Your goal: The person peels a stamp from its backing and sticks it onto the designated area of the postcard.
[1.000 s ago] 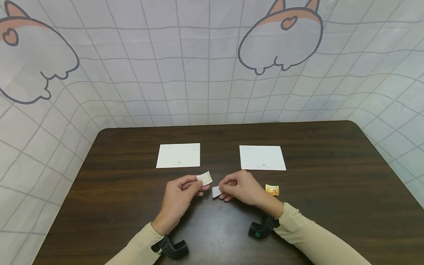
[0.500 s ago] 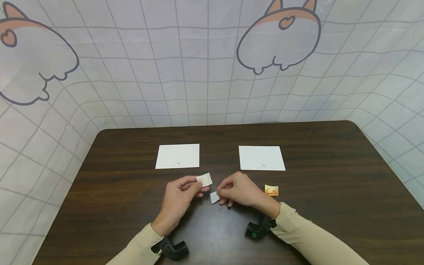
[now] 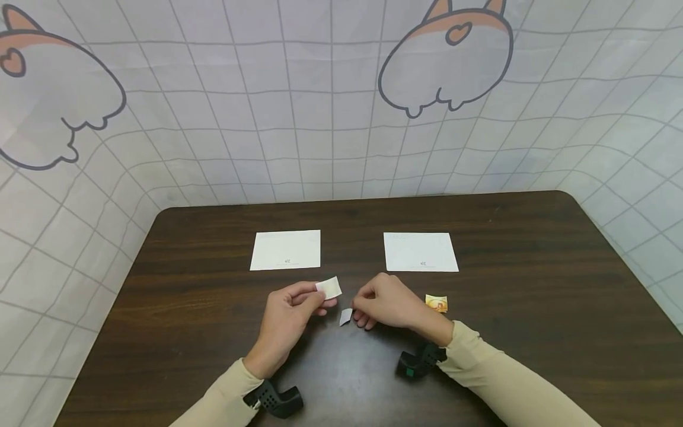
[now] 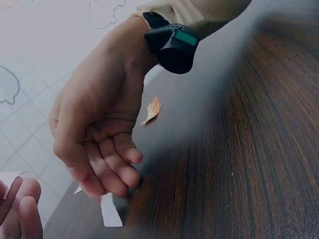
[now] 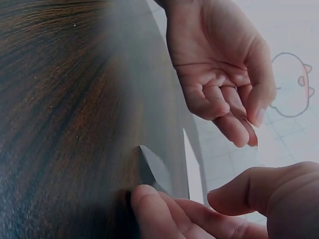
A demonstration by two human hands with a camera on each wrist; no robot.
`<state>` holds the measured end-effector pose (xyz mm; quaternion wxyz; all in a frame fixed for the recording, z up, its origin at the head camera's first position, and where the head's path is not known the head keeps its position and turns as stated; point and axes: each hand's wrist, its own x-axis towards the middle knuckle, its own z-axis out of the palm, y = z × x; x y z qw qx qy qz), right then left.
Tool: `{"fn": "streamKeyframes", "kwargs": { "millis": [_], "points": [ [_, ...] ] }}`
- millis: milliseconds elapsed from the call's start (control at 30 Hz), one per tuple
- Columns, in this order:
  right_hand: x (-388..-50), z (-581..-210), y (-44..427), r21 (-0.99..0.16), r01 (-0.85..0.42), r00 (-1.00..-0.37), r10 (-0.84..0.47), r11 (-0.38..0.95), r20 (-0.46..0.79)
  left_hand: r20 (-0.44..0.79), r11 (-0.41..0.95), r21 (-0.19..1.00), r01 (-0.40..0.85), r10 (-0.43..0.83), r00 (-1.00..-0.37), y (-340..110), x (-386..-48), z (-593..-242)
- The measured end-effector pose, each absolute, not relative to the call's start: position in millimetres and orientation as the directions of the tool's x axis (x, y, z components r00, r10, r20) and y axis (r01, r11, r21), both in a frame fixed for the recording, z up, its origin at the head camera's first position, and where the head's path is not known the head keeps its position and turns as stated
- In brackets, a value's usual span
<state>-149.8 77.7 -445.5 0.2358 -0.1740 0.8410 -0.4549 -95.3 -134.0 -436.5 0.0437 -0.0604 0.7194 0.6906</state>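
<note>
In the head view my left hand (image 3: pixel 288 317) pinches a small cream-coloured piece of paper (image 3: pixel 329 288) between thumb and fingers. A jagged edge shows on this cream piece (image 4: pixel 9 181) in the left wrist view. Close by on the right, my right hand (image 3: pixel 389 301) holds a smaller white piece of paper (image 3: pixel 345 316) at its fingertips. That white piece (image 4: pixel 110 211) hangs below the fingers in the left wrist view; the exact grip is hidden. The right wrist view shows it grey and tilted (image 5: pixel 153 169), just past the fingers. The two pieces are apart.
Two white cards lie on the dark wooden table (image 3: pixel 187 284), one at the left (image 3: pixel 286 250) and one at the right (image 3: pixel 421 252), beyond the hands. A small yellow-orange packet (image 3: pixel 436 303) lies beside the right wrist. Behind the table hangs a white gridded sheet (image 3: pixel 299 118).
The white piece at my right fingertips has turned and now looks narrower, a little lower than a second ago. My left hand and the cream piece have hardly moved.
</note>
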Motion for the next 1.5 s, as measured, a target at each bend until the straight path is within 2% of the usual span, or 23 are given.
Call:
{"fn": "streamKeyframes", "kwargs": {
  "millis": [267,567,867,1167,1333,1500],
  "points": [
    [-149,-446,83,-0.856,-0.064,-0.837,-0.494,0.514,-0.234,-0.15,0.029,0.988,-0.15,-0.013,-0.989,-135,-95,-439],
    [-148,-445,90,-0.906,-0.1,-0.843,-0.519,0.411,-0.142,-0.162,0.008,0.987,-0.163,-0.012,-0.987,-134,-95,-442],
    [-146,-445,92,-0.907,-0.138,-0.872,-0.483,0.397,-0.079,-0.165,-0.009,0.986,-0.166,0.006,-0.986,-133,-95,-442],
    [-142,-443,94,-0.831,-0.343,-0.89,-0.436,0.439,0.137,-0.163,-0.018,0.986,-0.164,0.032,-0.986,-134,-95,-440],
    [-142,-445,93,-0.787,-0.472,-0.85,-0.442,0.397,0.287,-0.155,-0.013,0.988,-0.156,0.051,-0.987,-134,-95,-439],
    [-144,-446,92,-0.703,-0.606,-0.78,-0.452,0.372,0.433,-0.146,0.002,0.989,-0.147,0.074,-0.986,-134,-95,-438]
  ]
}}
